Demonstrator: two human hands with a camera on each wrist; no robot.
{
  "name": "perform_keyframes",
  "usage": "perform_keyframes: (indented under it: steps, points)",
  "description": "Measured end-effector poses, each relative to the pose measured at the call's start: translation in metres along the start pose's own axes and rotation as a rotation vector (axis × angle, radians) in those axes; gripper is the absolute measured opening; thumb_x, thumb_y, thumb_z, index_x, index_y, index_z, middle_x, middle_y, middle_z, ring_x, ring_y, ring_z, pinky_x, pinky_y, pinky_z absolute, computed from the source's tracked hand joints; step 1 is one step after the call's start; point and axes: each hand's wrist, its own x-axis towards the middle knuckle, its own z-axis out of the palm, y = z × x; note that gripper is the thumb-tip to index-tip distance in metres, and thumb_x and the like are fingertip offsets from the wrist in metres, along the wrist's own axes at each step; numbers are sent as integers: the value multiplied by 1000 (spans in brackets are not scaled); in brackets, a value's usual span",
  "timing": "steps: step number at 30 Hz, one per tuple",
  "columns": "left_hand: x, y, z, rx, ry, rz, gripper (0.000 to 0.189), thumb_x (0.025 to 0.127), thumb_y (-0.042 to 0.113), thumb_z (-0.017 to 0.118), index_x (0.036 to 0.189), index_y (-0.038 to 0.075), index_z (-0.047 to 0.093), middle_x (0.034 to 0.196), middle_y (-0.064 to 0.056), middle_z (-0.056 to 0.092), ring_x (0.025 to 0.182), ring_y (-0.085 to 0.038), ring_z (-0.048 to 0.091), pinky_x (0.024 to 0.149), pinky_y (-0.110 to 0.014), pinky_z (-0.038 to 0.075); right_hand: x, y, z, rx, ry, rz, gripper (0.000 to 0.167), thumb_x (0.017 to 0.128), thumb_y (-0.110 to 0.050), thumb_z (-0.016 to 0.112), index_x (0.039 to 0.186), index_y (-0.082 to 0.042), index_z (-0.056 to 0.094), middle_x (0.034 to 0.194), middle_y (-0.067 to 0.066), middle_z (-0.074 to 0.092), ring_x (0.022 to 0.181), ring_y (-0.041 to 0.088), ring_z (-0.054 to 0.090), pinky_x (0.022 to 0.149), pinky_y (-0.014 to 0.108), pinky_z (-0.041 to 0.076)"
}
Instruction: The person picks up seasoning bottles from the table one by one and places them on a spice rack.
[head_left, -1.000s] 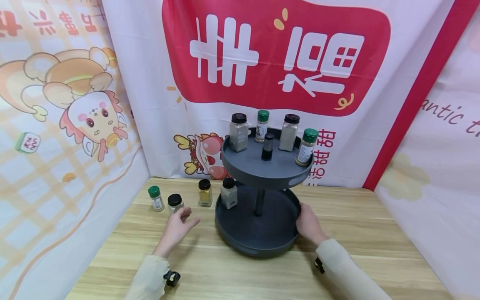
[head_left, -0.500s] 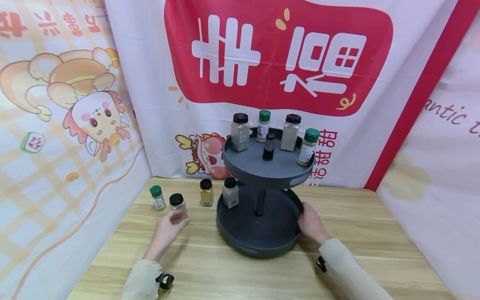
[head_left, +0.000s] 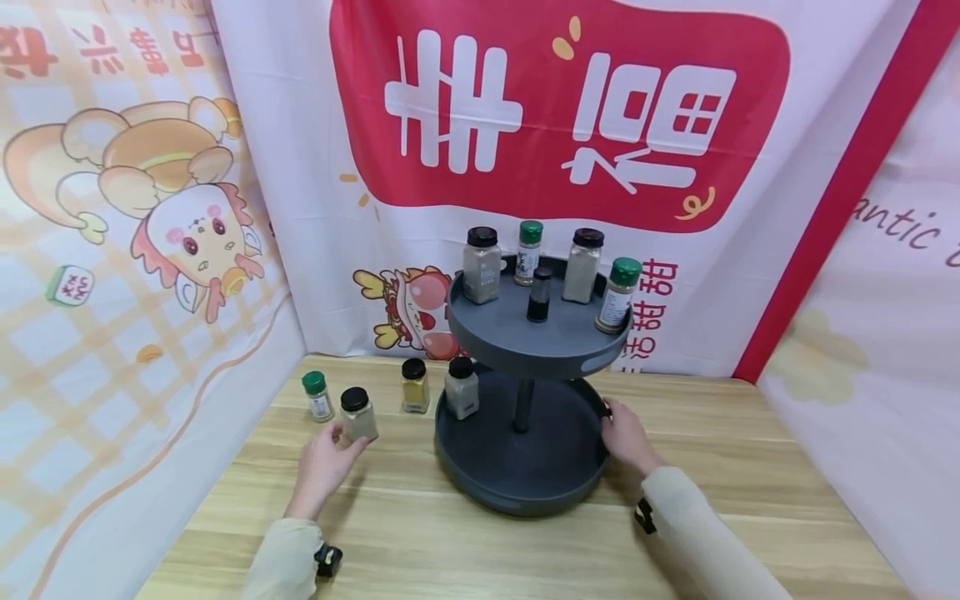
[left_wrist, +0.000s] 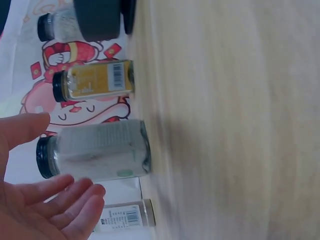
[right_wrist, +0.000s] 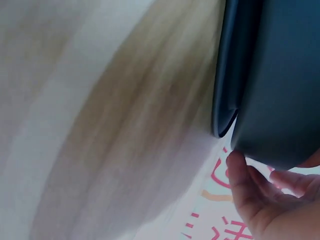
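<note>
My left hand reaches around a square spice jar with a black cap and greyish contents. In the left wrist view, thumb and fingers lie on either side of the spice jar, without a plain grip. My right hand holds the right rim of the lower tray of a dark grey two-tier spice rack. In the right wrist view, the fingers of that hand touch the edge of the rack's tray; the thumb is partly cut off. A grey-filled jar stands on the lower tray's left.
A green-capped spice bottle and a yellow-filled jar stand on the wooden table left of the rack. Several jars and bottles stand on the upper tray. Behind hangs a printed cloth.
My left hand has shifted left and down, coming around the near side of the black-capped jar, which now shows more fully. The right hand stays at the tray's rim.
</note>
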Motion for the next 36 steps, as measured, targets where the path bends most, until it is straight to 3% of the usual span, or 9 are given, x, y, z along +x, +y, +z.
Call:
perform_keyframes:
  steps: [8,16,21,26,32,36]
  points:
    - [15,-2,1,-41,-50,-67,82,90,35,62,143,-12,20,140,-38,27,125,-54,31,100,-61,29,11,9,1,60,-15,15,39,93,3,45,130,15,45,121,33,53,109,44,52,95,54,39]
    - [34,-3,2,-83,-44,-60,86,91,37,61,143,-14,16,142,-38,23,129,-52,25,103,-61,24,20,13,3,89,-28,65,40,95,-1,44,133,12,44,119,33,55,108,44,54,93,53,41]
    - [42,-5,8,-146,-31,-30,79,90,35,63,141,-11,23,139,-36,31,128,-48,31,103,-59,26,24,16,3,133,-33,100,41,97,-5,45,136,9,43,122,31,54,107,44,55,91,51,43]
    - [48,-4,10,-208,1,4,66,90,27,66,134,-11,34,132,-33,41,123,-45,39,102,-56,30,24,19,5,144,-29,68,40,96,-3,48,134,8,46,121,29,56,106,42,57,89,50,46]
    - [50,-5,12,-198,22,-1,49,90,26,65,118,-9,44,117,-32,51,111,-45,49,94,-55,39,23,19,6,148,-17,27,38,95,-1,50,132,7,50,120,27,57,107,41,57,89,51,45]
    - [52,-6,15,-187,19,-5,49,89,26,66,117,-9,45,117,-32,52,110,-45,50,94,-54,39,22,20,5,139,-16,31,38,95,-1,49,132,7,50,120,27,57,106,41,57,89,51,45]
